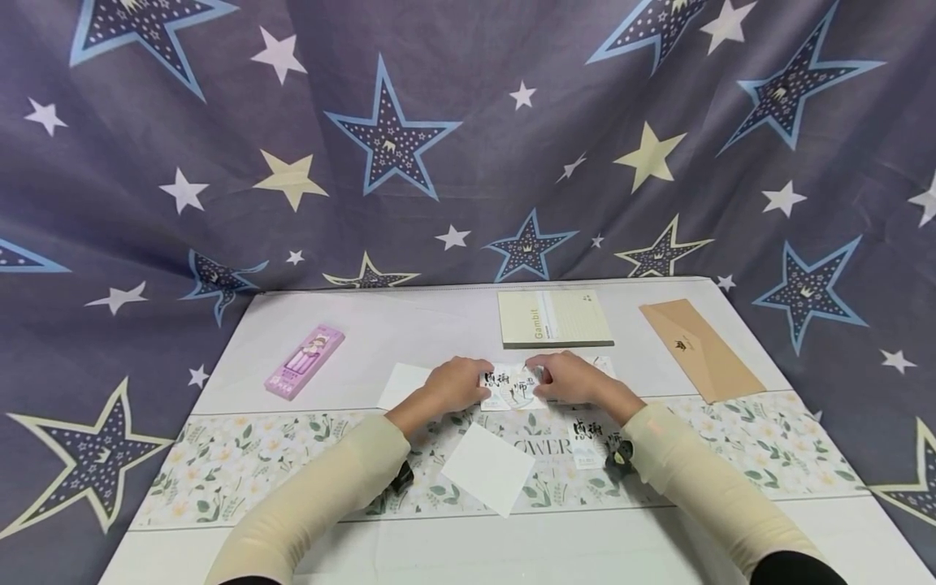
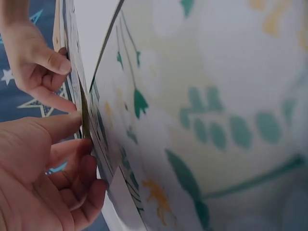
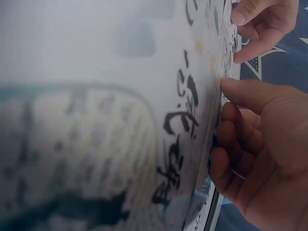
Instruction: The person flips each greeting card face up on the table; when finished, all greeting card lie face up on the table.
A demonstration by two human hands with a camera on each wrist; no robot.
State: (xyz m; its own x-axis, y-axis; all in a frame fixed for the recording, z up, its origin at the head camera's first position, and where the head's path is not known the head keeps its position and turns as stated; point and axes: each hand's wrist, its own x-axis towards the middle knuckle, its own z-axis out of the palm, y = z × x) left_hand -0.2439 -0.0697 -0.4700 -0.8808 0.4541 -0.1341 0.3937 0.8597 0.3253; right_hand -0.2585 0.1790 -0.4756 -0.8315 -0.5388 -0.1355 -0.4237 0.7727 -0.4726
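A small white card with black brush-style characters lies between the two hands in the head view. My left hand pinches its left edge; in the left wrist view the thumb meets that thin edge. From the other side, my right hand holds the right edge between thumb and curled fingers, seen also in the right wrist view. A second printed card lies below the right wrist. Part of another printed card shows behind the right hand.
A blank white square lies in front, and another white sheet is partly behind the left hand. Further back are a pink box, a cream notebook and a brown envelope. A starry curtain hangs behind the table.
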